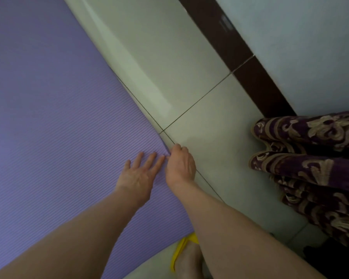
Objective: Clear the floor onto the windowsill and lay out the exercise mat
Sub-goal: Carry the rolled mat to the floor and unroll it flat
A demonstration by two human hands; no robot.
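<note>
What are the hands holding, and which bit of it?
The right hand pinches the ribbed purple foam exercise mat at its long edge. The left hand lies flat on top.

The room is dim, with a cool, flat cast. A pale sheen of soft light runs along the tiled floor (149,63) beside the purple mat (48,117), brightest toward the top. Shadows are faint and diffuse. The wide lens bends the mat's edge and the dark skirting board (230,45). The whole picture is slightly soft, and the near forearms look smeared.
</note>
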